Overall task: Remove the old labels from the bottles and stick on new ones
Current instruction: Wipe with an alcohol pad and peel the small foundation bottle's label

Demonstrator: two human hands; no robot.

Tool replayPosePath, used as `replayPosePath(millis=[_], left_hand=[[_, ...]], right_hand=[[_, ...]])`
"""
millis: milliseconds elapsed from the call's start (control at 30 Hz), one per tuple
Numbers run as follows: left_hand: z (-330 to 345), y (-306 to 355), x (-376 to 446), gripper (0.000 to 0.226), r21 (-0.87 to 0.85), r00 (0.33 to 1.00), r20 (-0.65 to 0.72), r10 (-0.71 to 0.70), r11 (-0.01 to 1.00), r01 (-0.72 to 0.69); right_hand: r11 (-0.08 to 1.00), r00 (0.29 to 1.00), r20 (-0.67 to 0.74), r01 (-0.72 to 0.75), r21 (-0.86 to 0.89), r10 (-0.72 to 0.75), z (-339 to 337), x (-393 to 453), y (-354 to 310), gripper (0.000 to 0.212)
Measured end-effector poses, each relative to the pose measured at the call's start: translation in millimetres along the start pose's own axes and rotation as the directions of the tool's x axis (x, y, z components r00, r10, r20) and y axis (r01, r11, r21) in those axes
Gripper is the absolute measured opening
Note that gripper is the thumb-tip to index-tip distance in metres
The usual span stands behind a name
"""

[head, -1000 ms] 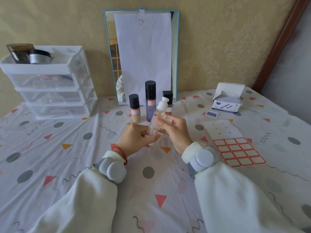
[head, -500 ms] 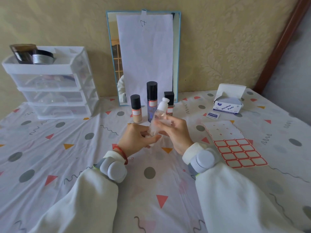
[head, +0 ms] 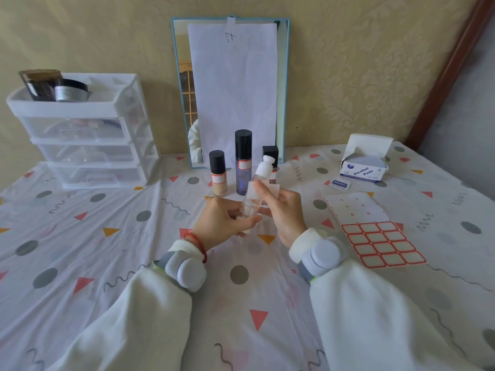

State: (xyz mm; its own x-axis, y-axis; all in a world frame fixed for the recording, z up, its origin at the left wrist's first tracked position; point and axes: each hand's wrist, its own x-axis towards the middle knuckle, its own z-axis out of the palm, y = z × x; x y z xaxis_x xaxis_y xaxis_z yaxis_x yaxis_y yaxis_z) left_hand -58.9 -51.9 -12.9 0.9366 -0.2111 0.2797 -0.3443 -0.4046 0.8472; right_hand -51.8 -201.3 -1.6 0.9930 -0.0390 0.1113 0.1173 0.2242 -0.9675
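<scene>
While both hands work at frame centre, the clear bottle (head: 251,202) is tilted between them, its white cap (head: 265,165) pointing up and right. The left hand (head: 223,223) curls round the bottle's lower end, thumb and fingers closed on it. The right hand (head: 284,210) pinches a small white wipe (head: 263,191) against the upper body, fingers bent over it.

The bottle looks light, stiff and smooth, probably thin plastic or glass; a wet wipe would make it slippery, so I judge the base grip, below the label zone, to be the sound place to hold, leaving the middle free. The wipe is soft and limp and needs only a fingertip pinch.

Whether any old label or glue is left on the bottle cannot be told: the wipe and fingers cover that patch, and the clear wall blurs against the cloth. The bottle's bottom is hidden in the left palm.

Behind, at upper centre, stand three other bottles: beige (head: 218,174), tall blue (head: 243,163), and a black-capped one (head: 271,153) mostly hidden by the white cap. The first two carry red-edged labels; the third's cannot be seen. The label sheet (head: 375,231) lies at right, the pad box (head: 364,167) at upper right.
</scene>
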Motion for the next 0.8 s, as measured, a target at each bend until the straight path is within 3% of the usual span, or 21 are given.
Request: replayPosePath(millis=[200, 367, 467, 533, 667, 800], left_hand=[[-4, 2, 0, 0.011, 0.007, 0.999, -0.029, 0.025, 1.000, -0.025], [0, 5, 0, 0.026, 0.253, 0.982, -0.039, 0.185, 0.953, -0.170], [5, 8, -1, 0.031, 0.459, 0.937, -0.010, 0.349, 0.834, -0.306], [7, 10, -3, 0.034, 0.518, 0.923, 0.028, 0.384, 0.784, -0.342], [3, 6, 0, 0.030, 0.434, 0.935, 0.003, 0.354, 0.842, -0.320], [-5, 0, 1, 0.022, 0.204, 0.979, -0.042, 0.198, 0.961, -0.185]], right_hand=[[0.998, 0.999, 0.052, 0.009, -0.064, -0.006, -3, 1, -1, 0.025], [1.000, 1.000, -0.016, -0.004, -0.023, 0.004, 3, -2, 0, 0.007], [0.999, 0.988, -0.154, -0.031, -0.043, 0.025, 5, -1, 5, 0.018], [0.996, 0.979, -0.200, -0.049, -0.076, 0.033, 4, 1, 5, 0.026], [0.997, 0.993, -0.120, -0.020, -0.069, 0.011, 2, 0, 2, 0.020], [1.000, 1.000, 0.006, -0.008, 0.000, 0.008, 2, -2, -2, 0.013]])
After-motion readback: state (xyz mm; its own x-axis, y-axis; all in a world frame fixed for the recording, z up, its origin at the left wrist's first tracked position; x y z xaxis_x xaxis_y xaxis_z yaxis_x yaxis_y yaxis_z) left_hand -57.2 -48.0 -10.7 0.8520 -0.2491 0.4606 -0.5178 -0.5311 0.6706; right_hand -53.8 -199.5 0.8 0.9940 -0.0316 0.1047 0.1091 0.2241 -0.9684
